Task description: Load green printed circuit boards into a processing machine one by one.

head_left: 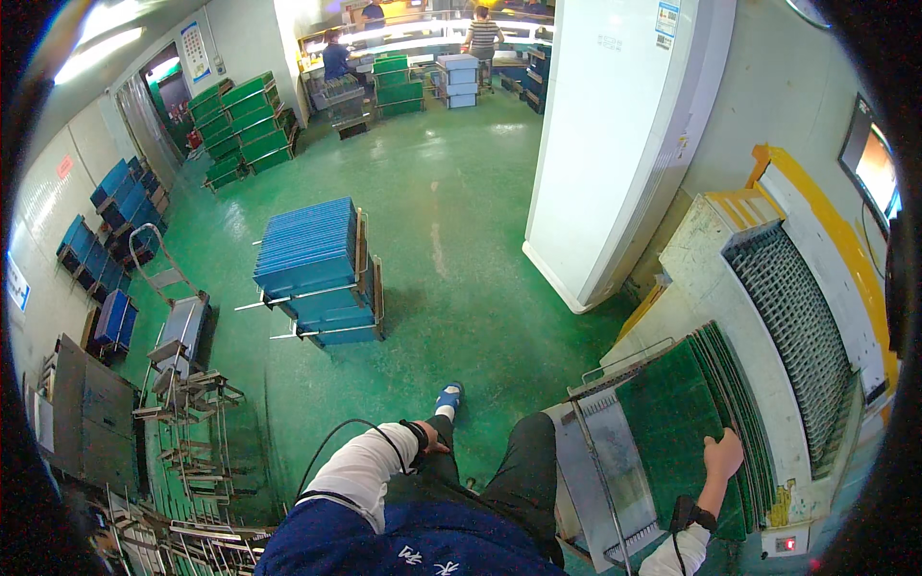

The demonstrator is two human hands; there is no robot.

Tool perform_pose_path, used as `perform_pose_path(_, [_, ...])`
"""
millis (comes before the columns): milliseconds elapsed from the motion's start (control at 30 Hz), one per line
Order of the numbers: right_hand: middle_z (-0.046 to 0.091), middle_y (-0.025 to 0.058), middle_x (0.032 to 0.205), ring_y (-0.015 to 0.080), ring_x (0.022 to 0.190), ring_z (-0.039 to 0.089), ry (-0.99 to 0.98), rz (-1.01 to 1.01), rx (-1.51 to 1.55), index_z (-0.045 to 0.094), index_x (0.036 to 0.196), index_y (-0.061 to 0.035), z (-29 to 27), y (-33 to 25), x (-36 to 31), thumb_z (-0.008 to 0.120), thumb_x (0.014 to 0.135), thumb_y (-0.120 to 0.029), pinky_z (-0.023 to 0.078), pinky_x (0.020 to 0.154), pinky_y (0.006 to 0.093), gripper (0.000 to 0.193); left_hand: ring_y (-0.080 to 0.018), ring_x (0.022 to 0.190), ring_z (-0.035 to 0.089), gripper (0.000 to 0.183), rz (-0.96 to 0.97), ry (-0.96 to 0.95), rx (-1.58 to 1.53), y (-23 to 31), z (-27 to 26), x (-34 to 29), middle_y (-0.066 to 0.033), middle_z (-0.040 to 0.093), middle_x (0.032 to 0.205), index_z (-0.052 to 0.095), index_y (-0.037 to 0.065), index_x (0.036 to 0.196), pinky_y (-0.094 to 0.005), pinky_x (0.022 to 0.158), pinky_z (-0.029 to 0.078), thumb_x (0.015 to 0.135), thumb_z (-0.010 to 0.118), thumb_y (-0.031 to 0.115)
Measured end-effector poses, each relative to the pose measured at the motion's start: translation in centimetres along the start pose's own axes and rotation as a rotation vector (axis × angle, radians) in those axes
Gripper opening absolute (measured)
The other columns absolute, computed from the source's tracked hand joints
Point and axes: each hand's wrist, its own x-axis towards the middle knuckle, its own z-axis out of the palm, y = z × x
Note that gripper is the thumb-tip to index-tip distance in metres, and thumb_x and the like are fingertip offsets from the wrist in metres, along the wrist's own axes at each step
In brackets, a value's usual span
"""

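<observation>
My right hand [723,454] is at the lower right, fingers closed at the edge of a thin green panel [667,408] that looks like a circuit board. Several more such panels stand close together behind it, in a rack with a grey toothed plate [579,456] and a metal rod [597,461]. My left hand [438,439] rests low by my left thigh, away from the rack. Its fingers are partly hidden and small, so their pose is unclear. A dark band with a cable circles each wrist.
A machine with a slotted conveyor bed [792,326] stands right of the rack. A tall white cabinet [605,144] rises ahead. Blue stacked racks [317,264] stand on the green floor, with a trolley [182,331] to their left. People work at a lit bench [413,43] far off.
</observation>
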Motion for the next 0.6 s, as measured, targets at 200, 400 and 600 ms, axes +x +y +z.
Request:
perform_pose_path(200, [0.06,0.0183,0.11,0.0329,0.103,0.056,0.037,-0.003,-0.011,0.058,0.111,-0.0007,0.6,0.4,0.3,0.073,0.068,-0.023,0.044,0.087,0.0407,0.051,-0.0367,0.095,0.059,0.077,-0.043,-0.035,0.016,0.5,-0.1,0.4,-0.0139,0.064,0.099,0.047,0.013,0.119,-0.0472,0.075,0.045,0.068,0.056,0.069])
perform_pose_path(400, [0.06,0.0186,0.109,0.0329,0.102,0.057,0.062,-0.013,0.0,0.058,0.11,-0.0004,1.1,1.0,0.4,0.073,0.068,-0.023,0.044,0.087,0.0407,0.05,-0.0375,0.092,0.06,0.07,0.041,0.052,-0.003,1.3,-0.8,-2.5,-0.0152,0.065,0.093,0.048,0.012,0.118,-0.0474,0.072,0.046,0.068,0.062,0.059])
perform_pose_path(600, [0.061,0.0191,0.106,0.0338,0.1,0.057,0.092,-0.046,0.005,0.058,0.109,0.0002,1.9,1.6,0.9,0.073,0.067,-0.022,0.045,0.086,0.0412,0.05,-0.0364,0.09,0.061,0.054,0.032,0.065,0.062,0.6,-0.6,-1.8,-0.0145,0.065,0.092,0.048,0.014,0.117,-0.0458,0.072,0.046,0.075,0.062,0.045])
